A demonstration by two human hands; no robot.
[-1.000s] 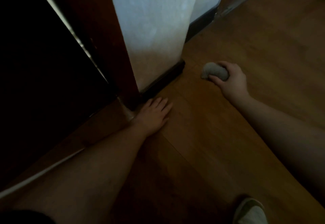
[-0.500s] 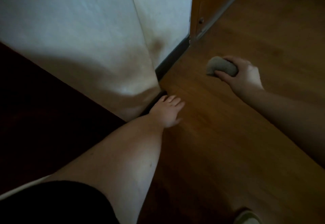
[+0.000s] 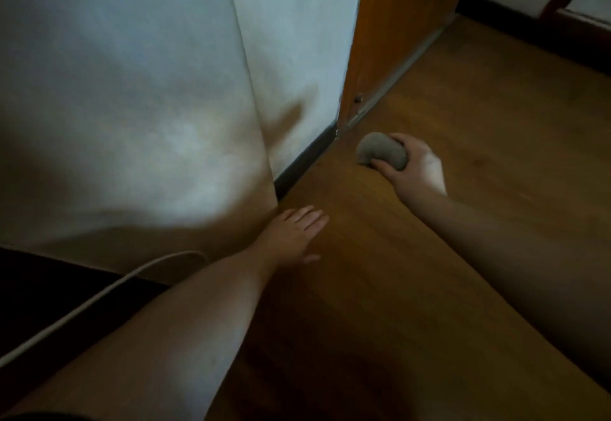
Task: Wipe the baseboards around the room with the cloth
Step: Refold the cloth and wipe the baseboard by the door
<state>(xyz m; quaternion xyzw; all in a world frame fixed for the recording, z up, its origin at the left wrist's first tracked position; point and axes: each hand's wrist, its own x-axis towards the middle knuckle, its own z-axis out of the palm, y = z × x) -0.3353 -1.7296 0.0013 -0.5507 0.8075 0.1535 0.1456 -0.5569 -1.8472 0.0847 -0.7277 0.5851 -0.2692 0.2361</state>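
Cloth (image 3: 382,151): grey, bunched into a rounded wad, resting on or just above the wood floor (image 3: 429,272); which, cannot tell. Gripped by right hand (image 3: 413,166), fingers curled round it. Lies near the dark baseboard (image 3: 305,159) under the white wall (image 3: 291,57), not touching it. Left hand (image 3: 291,235): flat on floor, fingers straight, well apart from cloth, beside the wall corner.
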